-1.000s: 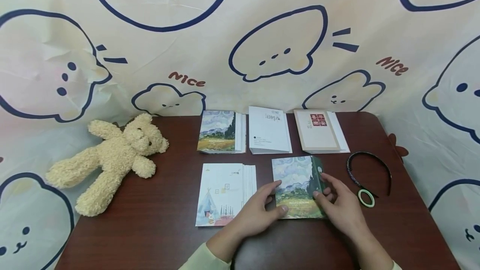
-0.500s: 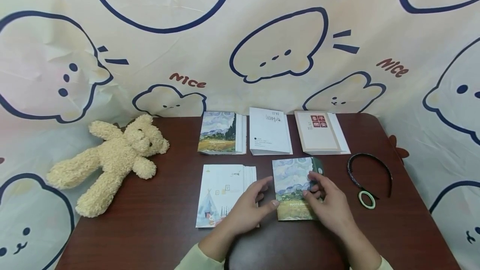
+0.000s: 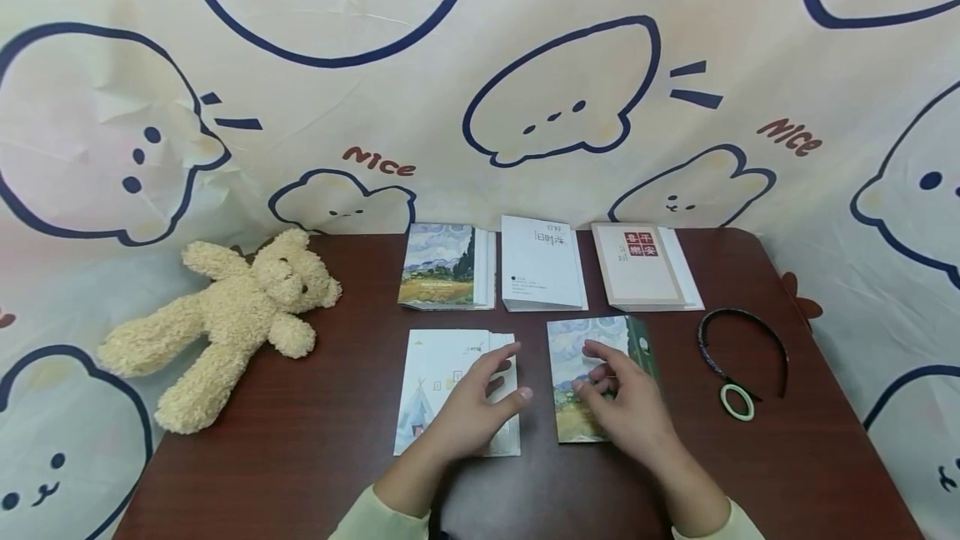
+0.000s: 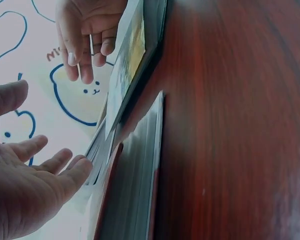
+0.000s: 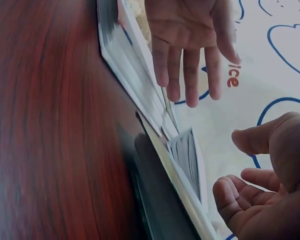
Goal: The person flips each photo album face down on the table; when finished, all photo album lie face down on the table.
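Note:
My left hand [image 3: 471, 411] hovers over the right part of a white photo album [image 3: 429, 361] with a tent drawing. Its fingers are loosely bent and hold nothing. Above a landscape-painting photo album [image 3: 585, 336] with a dark green right edge is my right hand [image 3: 633, 411], thumb and fingers spread apart. In the left wrist view, a gap shows between the left hand [image 4: 35, 195] and the albums. The right wrist view likewise shows the right hand [image 5: 270, 190] clear of the cover beneath it, with the left hand [image 5: 187, 45] farther off.
Along the back stand another landscape-painting album [image 3: 438, 265], a white lettered album [image 3: 542, 265] and a beige album with red squares [image 3: 637, 269]. A teddy bear [image 3: 232, 307] lies at the left. A black headband [image 3: 738, 315] and pale green ring [image 3: 737, 402] lie at the right.
Both hands have moved left, off the landscape-painting album's edges. The right hand has let go of its right side. The album stays lying in place.

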Action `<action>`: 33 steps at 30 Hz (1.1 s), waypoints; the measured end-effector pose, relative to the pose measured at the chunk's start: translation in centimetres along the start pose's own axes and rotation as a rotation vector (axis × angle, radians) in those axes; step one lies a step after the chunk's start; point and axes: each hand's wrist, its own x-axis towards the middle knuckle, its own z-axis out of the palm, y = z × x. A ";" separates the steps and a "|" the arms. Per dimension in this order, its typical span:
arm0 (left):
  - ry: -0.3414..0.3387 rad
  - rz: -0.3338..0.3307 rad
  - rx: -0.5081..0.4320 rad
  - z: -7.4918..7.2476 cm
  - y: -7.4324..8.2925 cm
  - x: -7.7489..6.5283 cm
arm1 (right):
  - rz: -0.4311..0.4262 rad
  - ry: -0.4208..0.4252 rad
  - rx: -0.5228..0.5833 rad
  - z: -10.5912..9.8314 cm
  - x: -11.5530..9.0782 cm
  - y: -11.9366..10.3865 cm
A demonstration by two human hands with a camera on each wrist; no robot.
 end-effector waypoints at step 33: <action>0.291 -0.100 0.126 -6.1 -1.0 -3.6 | -0.042 -0.193 0.039 7.3 1.2 -3.9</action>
